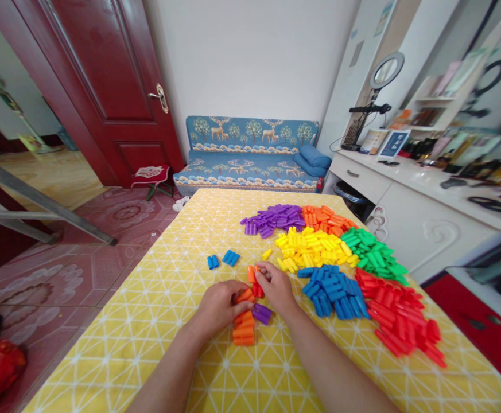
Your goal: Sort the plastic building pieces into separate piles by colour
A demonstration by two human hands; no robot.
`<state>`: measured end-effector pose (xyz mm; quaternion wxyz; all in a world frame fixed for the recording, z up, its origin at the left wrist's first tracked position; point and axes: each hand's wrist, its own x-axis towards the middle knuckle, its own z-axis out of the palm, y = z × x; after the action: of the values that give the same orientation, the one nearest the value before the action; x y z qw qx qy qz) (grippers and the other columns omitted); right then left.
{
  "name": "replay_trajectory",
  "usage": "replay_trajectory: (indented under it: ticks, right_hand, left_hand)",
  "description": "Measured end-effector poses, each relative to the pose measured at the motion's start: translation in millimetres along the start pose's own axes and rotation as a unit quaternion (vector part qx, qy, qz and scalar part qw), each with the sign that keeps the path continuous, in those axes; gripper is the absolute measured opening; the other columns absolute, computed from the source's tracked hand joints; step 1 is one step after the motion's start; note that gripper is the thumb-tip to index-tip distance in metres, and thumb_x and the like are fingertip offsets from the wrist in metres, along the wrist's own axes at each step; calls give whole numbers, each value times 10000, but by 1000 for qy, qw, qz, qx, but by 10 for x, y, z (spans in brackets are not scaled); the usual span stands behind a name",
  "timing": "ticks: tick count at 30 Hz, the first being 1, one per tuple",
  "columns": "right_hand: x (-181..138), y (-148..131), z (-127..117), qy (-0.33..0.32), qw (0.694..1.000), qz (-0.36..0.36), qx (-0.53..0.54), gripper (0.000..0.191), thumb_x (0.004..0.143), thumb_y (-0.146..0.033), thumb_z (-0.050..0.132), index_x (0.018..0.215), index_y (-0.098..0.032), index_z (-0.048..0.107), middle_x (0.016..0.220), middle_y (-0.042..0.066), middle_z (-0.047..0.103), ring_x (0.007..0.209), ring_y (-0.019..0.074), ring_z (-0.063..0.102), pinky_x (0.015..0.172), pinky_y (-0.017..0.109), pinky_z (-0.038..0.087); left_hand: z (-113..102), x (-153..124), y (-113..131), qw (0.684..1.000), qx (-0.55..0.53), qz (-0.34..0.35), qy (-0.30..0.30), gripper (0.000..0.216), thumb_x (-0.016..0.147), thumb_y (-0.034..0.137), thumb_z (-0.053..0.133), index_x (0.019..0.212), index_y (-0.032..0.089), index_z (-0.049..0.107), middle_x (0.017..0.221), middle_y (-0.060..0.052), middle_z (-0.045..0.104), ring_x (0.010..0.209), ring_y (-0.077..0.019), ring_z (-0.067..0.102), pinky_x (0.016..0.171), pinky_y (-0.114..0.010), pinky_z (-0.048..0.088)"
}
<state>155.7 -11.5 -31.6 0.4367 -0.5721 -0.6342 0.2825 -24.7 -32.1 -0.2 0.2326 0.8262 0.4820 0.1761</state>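
Observation:
My left hand (222, 303) is closed, thumb and fingers around an orange tube-shaped plastic piece (245, 295). My right hand (276, 287) pinches another orange plastic piece (257, 268) a little farther away; its fingertips partly cover it. Between the hands lie a few red pieces (257, 289). Just below them are purple pieces (262, 314) side by side. A column of orange pieces (244, 332) runs toward me beneath my left thumb. Two small groups of blue pieces (231, 257) rest beyond my left hand, and a lone yellow piece (267, 254) lies beyond my right.
Sorted heaps cover the table's right: purple (276, 218), orange (325, 218), yellow (313, 248), green (375, 255), blue (334, 291) and red (400, 310). A yellow patterned cloth (147, 344) covers the table. Behind stands a blue sofa (250, 166); a white cabinet (426, 223) borders the right.

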Motion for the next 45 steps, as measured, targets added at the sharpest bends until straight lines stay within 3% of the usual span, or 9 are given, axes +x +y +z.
replay_trajectory:
  ticks: [16,24,33,38,41,45]
  right_hand:
    - [14,42,25,8,999,13,47,272,825,-317,528,1033,-190,649,820,22,661,673,143,615,617,245,481]
    - [15,19,18,64,995,7,81,354,803,-304,543,1123,-172,616,828,18,613,566,100,527,538,219,440]
    - [46,-102,-108,72,985,9,159,303,788,-336,581,1030,-168,651,854,47,663,757,162,619,672,261,498]
    - [117,-281,-537,64,987,-9,150,321,771,-366,612,1020,-166,640,886,58,668,711,150,610,593,241,490]
    - [91,-281,-1000,102,989,-15,106,331,763,-387,629,1012,-169,640,876,61,657,695,148,600,562,234,476]
    - [-47,-9,-1691,184,983,4,-6,356,744,-413,650,1017,-183,657,850,48,634,679,145,579,567,247,470]
  left_hand:
    - [-5,3,12,1000,-13,-2,7,202,819,380,544,738,200,587,714,12,609,649,-132,513,597,-240,307]
    - [12,70,-163,990,-2,-88,112,193,843,367,507,807,208,611,704,2,610,630,-142,521,576,-234,314]
    - [52,93,-296,981,-63,-100,151,301,845,410,513,985,197,671,663,6,618,580,-133,524,547,-228,343]
    - [64,106,-334,974,-104,-105,172,373,830,448,523,1000,158,683,642,1,613,540,-125,514,519,-225,356]
    - [81,119,-362,972,-114,-107,178,395,816,472,533,992,154,688,622,7,605,525,-125,508,510,-223,353]
    - [105,134,-398,970,-119,-103,187,405,802,489,543,985,159,691,580,17,586,499,-125,489,488,-220,330]
